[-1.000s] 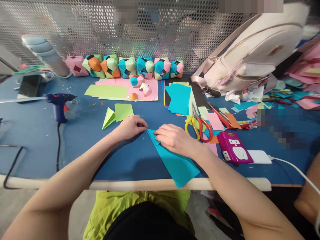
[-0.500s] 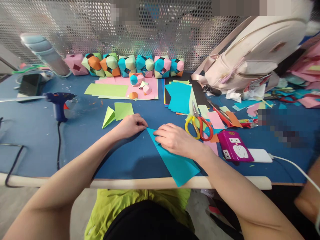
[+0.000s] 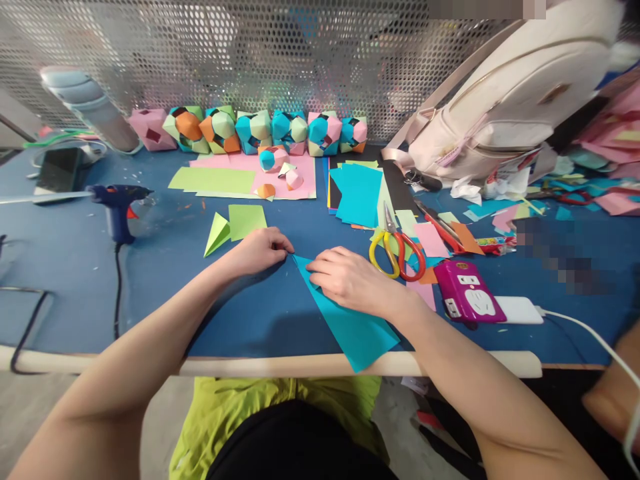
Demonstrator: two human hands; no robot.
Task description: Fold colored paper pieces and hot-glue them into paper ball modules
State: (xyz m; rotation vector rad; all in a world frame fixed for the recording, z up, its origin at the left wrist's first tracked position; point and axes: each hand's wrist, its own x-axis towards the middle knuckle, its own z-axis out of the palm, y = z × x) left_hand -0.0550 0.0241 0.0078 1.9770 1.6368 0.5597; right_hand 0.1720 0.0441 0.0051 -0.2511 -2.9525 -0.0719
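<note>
A blue sheet of paper (image 3: 353,327), folded along its length, lies slantwise on the table with its wide end over the front edge. At its narrow far tip, my left hand (image 3: 264,250) pinches the corner between thumb and fingers. My right hand (image 3: 346,277) bears down on the upper part, fingers bent and together over the fold; its thumb is hidden. Beyond my left hand are a folded green paper piece (image 3: 219,235) and a flat green square (image 3: 247,221). Scissors (image 3: 393,243) with yellow and red handles rest just past my right hand.
Paper balls (image 3: 220,130) line the back against the mesh panel. A glue gun (image 3: 119,210) stands left with its cord trailing. To the right are a purple power adapter (image 3: 469,293), paper scraps and a pale backpack (image 3: 495,113). Another person's arm (image 3: 613,400) shows at far right.
Both hands and the blue paper hold almost the same position. At the far right, the other person's arm has shifted slightly.
</note>
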